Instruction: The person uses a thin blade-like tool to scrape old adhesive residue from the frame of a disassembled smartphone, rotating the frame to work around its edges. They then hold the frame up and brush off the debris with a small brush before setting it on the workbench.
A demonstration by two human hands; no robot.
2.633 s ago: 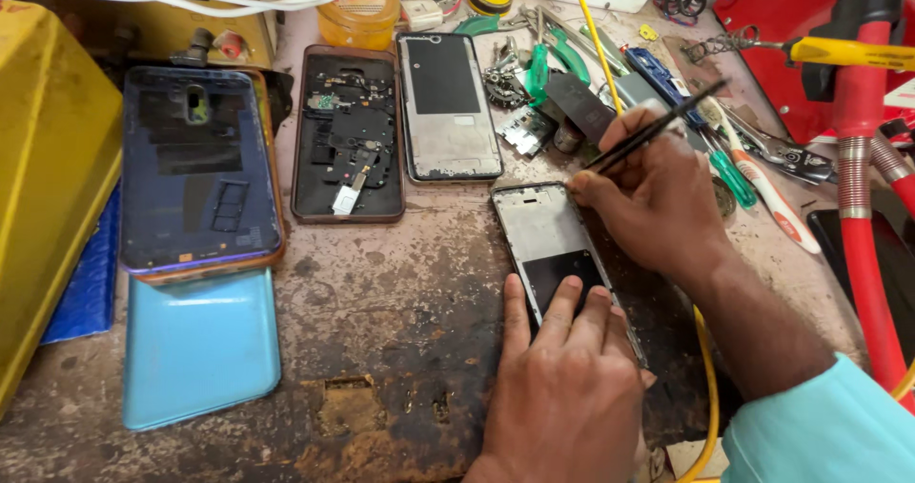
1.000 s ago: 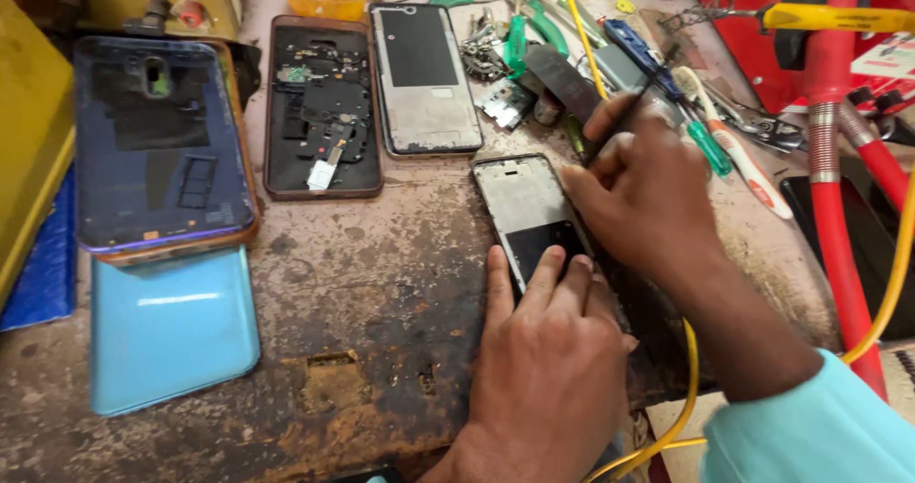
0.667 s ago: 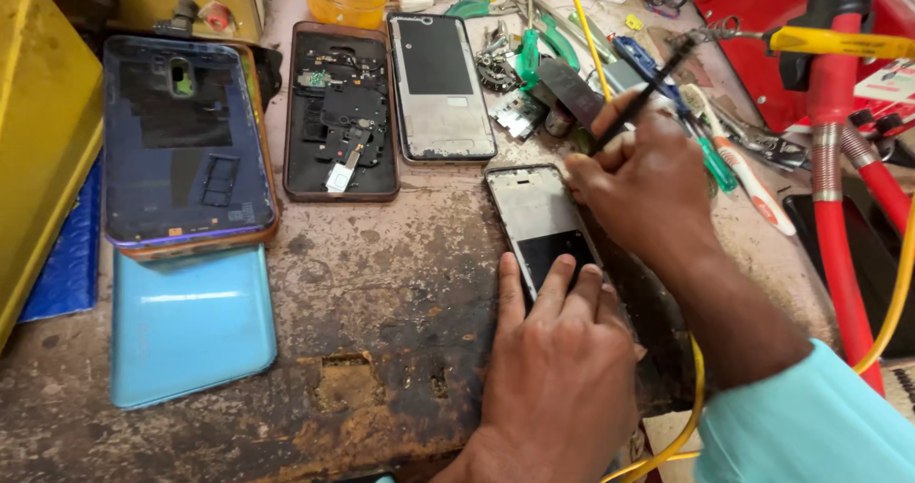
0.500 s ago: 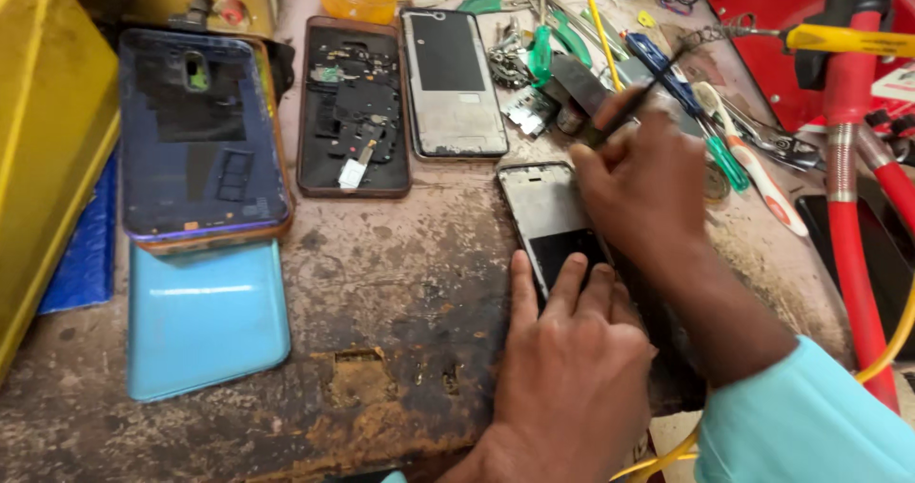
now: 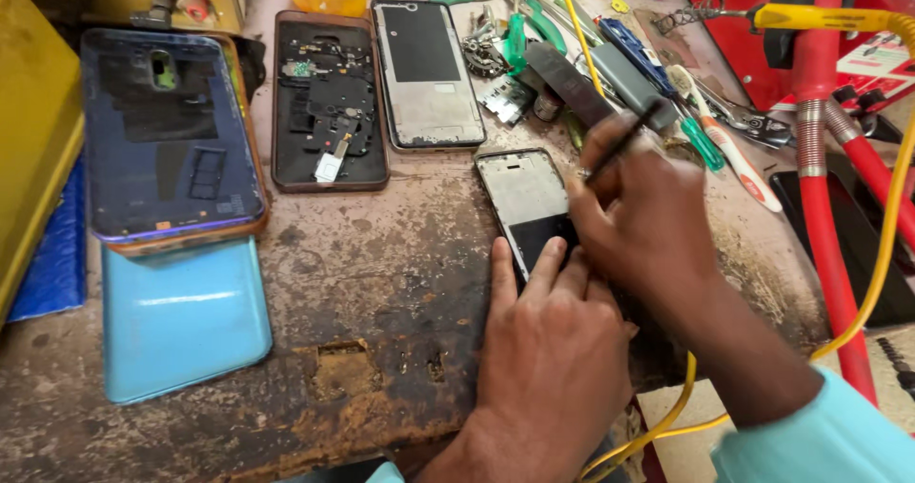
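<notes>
While we look down from the head camera, we see both hands meeting over an opened phone frame (image 5: 530, 206) lying flat on the worn, rust-stained workbench (image 5: 381, 283), just right of centre. Our left hand (image 5: 553, 349) is spread palm-down, fingers (image 5: 502, 266) fanned and pressing on the frame's lower end. Our right hand (image 5: 643, 221) is curled tight, pinching a thin dark tool (image 5: 624, 140) like a pen, its tip down at the frame's right edge; the contact point itself is hidden by the fingers.

Up beyond the frame we have a second bare frame (image 5: 426, 61), and left of it a phone with its circuit board exposed (image 5: 329, 102). Further left lies a dark blue back cover (image 5: 167, 144), with a light blue cover (image 5: 181, 316) just below it. Behind the right hand sits a heap of screwdrivers and tweezers (image 5: 610, 59). Red hoses (image 5: 824, 206) and a yellow cable (image 5: 886, 245) run down the right side.
</notes>
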